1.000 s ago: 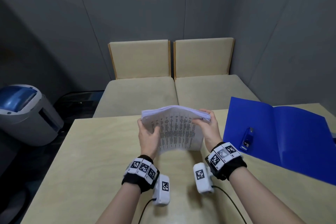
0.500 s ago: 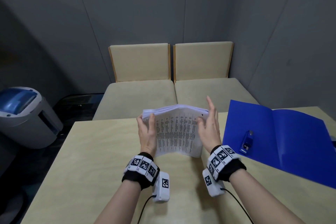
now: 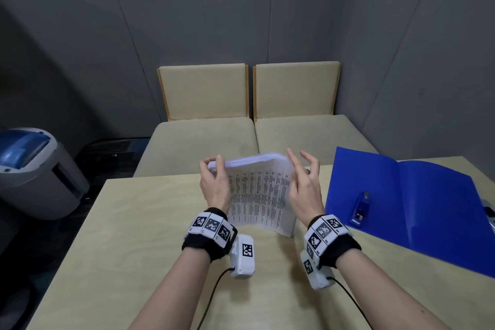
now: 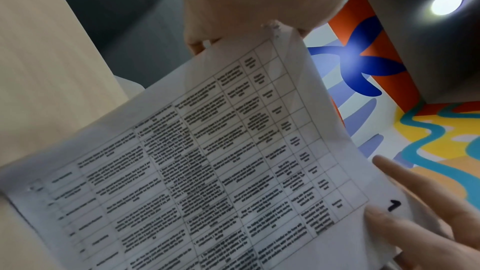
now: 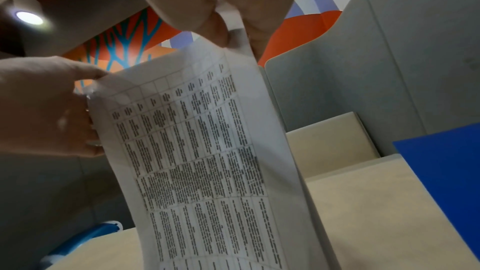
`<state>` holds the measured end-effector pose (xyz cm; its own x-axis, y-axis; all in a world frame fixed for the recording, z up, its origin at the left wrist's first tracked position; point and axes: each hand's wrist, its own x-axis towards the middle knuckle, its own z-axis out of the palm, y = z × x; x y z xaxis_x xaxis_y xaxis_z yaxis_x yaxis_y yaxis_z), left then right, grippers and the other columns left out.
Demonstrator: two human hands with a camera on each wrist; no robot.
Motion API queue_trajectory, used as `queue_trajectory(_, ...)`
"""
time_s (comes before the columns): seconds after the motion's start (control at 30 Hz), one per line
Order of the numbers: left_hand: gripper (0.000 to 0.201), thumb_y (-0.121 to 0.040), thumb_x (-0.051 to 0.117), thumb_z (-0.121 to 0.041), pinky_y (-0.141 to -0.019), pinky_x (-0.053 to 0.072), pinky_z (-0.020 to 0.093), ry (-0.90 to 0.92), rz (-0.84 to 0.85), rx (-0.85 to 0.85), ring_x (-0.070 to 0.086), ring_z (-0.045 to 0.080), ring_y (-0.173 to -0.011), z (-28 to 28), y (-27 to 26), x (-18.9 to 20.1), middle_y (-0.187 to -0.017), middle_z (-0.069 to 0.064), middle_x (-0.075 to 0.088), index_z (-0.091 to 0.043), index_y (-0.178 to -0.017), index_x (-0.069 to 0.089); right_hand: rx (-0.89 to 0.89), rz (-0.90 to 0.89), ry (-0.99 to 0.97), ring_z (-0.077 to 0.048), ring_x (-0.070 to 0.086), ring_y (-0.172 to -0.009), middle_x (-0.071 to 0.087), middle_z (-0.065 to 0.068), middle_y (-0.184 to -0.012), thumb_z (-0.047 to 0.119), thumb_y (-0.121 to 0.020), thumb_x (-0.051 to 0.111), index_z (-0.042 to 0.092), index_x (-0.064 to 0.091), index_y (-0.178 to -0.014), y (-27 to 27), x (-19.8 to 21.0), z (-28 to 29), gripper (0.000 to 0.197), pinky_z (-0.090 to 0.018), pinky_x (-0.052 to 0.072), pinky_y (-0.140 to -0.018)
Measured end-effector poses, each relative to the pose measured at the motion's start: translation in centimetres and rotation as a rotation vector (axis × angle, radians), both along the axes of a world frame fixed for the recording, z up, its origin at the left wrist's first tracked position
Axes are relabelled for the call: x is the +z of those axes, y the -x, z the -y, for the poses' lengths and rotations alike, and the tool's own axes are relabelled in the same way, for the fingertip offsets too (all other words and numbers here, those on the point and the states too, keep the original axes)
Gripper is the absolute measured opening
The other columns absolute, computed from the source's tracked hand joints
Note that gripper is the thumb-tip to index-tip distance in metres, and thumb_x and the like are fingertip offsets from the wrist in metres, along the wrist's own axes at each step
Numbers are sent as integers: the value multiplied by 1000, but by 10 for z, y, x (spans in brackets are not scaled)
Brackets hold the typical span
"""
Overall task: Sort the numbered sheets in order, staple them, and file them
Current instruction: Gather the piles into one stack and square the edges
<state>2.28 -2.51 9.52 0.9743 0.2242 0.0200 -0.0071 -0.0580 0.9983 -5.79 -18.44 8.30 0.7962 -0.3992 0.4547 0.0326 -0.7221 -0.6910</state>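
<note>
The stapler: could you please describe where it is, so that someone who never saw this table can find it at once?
Look at the light wooden table, on its right side, where a blue folder lies open. The stapler lies on the folder's left half, to the right of the right hand. It is small, blue, partly see-through, and the only thing lying on the folder.

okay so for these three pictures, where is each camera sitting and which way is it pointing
Head: worn on the head, looking forward and down at the table; both forearms, left hand and right hand show.
Left wrist: looks along the left hand, up at the stack of sheets; its fingers show.
Right wrist: looks along the right hand at the sheets; both hands show.
Shared: all three see the sheets; head and right wrist see the blue folder.
</note>
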Motion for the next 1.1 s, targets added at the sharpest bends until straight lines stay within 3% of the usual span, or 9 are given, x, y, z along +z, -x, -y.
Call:
queue_trajectory(0.23, 59, -70, 54, -72, -65, 40, 31, -30, 77, -153, 47, 17, -72, -7, 1, -9, -80, -1, 48, -28, -109, 45, 13, -22, -58, -12, 47, -82, 41, -4, -108, -9, -90, 39, 22, 47, -136, -2, 2, 2, 56, -26, 41, -69)
queue_trajectory(0.33, 50, -76, 66, -57, -68, 42, 26, -68, 82, -202, 52, 17, -82, -10, 2, -12, -93, 1, 54, -28, -111, 45, 38, -83, -44, -14, 49, -91, 37, -4, -113, -4, -92, 38, 31, 40, -140, -2, 3, 3, 60, -30, 49, -73)
queue_trajectory(0.43, 41, -80, 67, -48, -71, 44, 28, -35, 78, -161, 54, 21, -86, -9, 1, -9, -94, 1, 55, -25, -108, 48, 37, -61, -23, -11, 47, -95, 36, -5, -118, -6, -91, 42, 25, 50, -134, -1, 4, 1, 53, -29, 51, -83)
queue_trajectory(0.53, 69, -62, 70, -65, -79, 45, 31, -79, 56, -241, 55, 21, -94, -10, 2, -7, -103, 3, 56, -32, -115, 40, 2, -53, -85, -9, 47, -89, 42, -5, -113, -8, -90, 39, 20, 51, -131, -1, 5, 0, 51, -25, 45, -79)
queue_trajectory(0.6, 80, -58, 77, -57, -83, 44, 26, -162, 84, -324, 55, 15, -99, -13, 4, -8, -106, -1, 57, -33, -121, 35, -6, -35, -147, -8, 49, -96, 48, -3, -115, -6, -91, 37, 18, 50, -130, -3, 5, 1, 47, -20, 40, -86)
queue_trajectory(0.73, 35, -86, 60, -12, -78, 46, 27, -230, 165, -277, 59, 20, -92, -10, 9, -6, -93, -9, 60, -21, -114, 41, -5, 14, -196, -10, 51, -105, 51, 3, -116, -4, -92, 36, 15, 51, -120, -2, 9, -3, 36, -28, 42, -95)
queue_trajectory(0.8, 24, -90, 51, -8, -81, 48, 32, -206, 213, -206, 59, 21, -93, -6, 12, -2, -97, -1, 62, -20, -108, 41, 2, 38, -234, -13, 50, -109, 50, 5, -117, -4, -92, 36, 16, 49, -120, 0, 12, -7, 37, -24, 39, -94)
queue_trajectory(0.97, 31, -83, 49, -5, -78, 49, 37, -100, 150, -132, 60, 26, -85, -8, 18, -16, -95, 2, 63, -24, -106, 40, 50, -10, -448, 1, 31, -123, 32, 14, -135, 0, -92, 43, 23, 27, -141, 4, 8, -10, 57, -28, 30, -108)
queue_trajectory(1.1, 26, -85, 49, -3, -81, 46, 35, -35, 57, -128, 56, 22, -83, -12, 17, -26, -88, -6, 60, -21, -103, 45, 32, -10, -546, -8, 28, -136, 26, 3, -152, 5, -97, 38, 27, 21, -143, 0, 8, -10, 54, -30, 24, -111)
